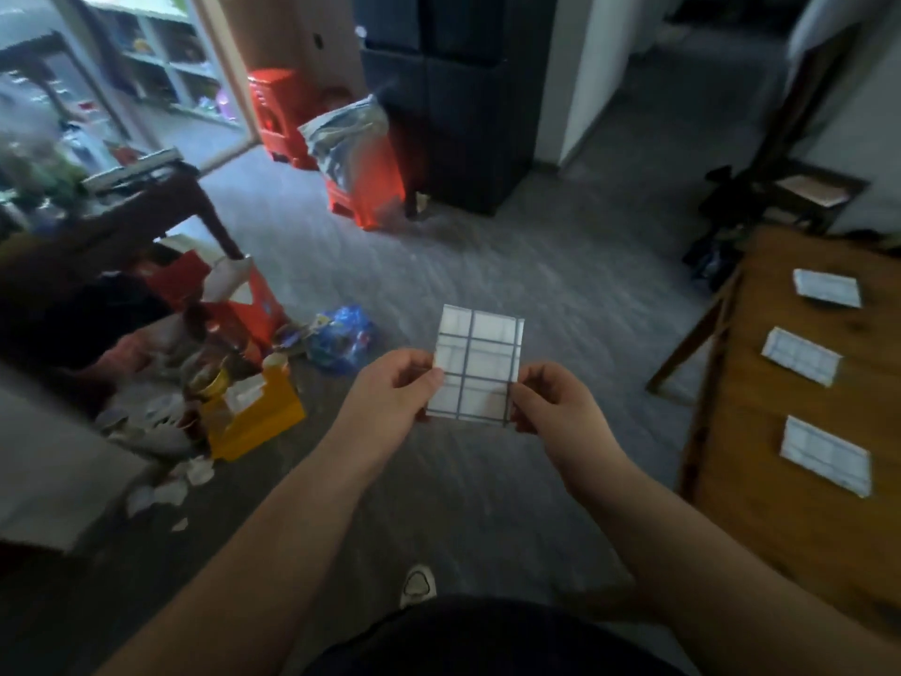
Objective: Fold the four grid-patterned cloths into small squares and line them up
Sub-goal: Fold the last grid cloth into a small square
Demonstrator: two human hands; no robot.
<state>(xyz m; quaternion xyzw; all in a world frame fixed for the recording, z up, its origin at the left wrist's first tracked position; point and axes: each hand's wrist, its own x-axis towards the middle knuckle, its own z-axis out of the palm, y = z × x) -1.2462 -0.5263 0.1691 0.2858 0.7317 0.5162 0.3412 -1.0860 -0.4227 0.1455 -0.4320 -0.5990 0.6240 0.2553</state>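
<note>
Both hands, L [395, 387] & R [551, 402], pinch a folded cloth [475, 365] above floor. Three folded cloths [799, 357] lie apart on bench [760, 480] at right.

Room on the wooden table [760, 505]
Three folded cloths [800, 356] are laid in a row on it — bare wood is seen at its near end.

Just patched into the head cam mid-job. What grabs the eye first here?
First, the folded grid cloth held up at centre over the floor, pinched at its lower sides by the left hand and right hand. Next, on the wooden table at right, a row of folded cloths: far cloth, middle cloth, near cloth. Bright red stools stand behind.
</note>
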